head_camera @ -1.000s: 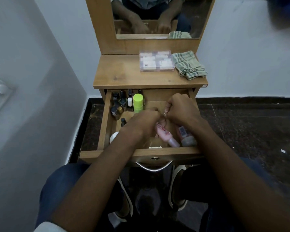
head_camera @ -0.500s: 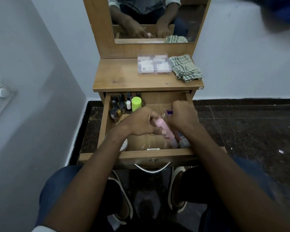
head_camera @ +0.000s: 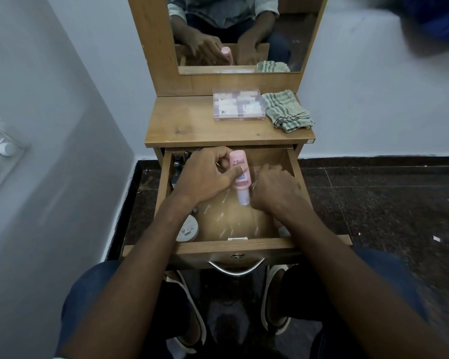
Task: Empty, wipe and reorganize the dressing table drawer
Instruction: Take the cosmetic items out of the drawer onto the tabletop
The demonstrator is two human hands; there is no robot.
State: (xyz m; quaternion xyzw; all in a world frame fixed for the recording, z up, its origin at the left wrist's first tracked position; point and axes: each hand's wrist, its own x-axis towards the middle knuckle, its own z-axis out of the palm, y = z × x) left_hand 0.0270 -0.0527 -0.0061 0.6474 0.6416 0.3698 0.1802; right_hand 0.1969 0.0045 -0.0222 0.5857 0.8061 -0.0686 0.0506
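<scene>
The left hand (head_camera: 205,174) grips one pink bottle (head_camera: 240,174) above the open drawer (head_camera: 233,247), fingers and thumb curled round its upper half. The bottle's long axis runs roughly front to back — its base points away toward the back of the drawer, its pale cap toward the person and slightly down. The right hand (head_camera: 275,189) is lowered into the right side of the drawer just beside the cap, knuckles up, fingers bent downward; what they hold, if anything, I cannot tell. Several small dark bottles (head_camera: 180,161) stand in the drawer's back-left corner, partly hidden by the left hand, and one white round jar (head_camera: 188,229) lies near the front-left. On the tabletop (head_camera: 192,125) sit one clear plastic box (head_camera: 239,104) and one folded striped cloth (head_camera: 287,111), touching side by side.
</scene>
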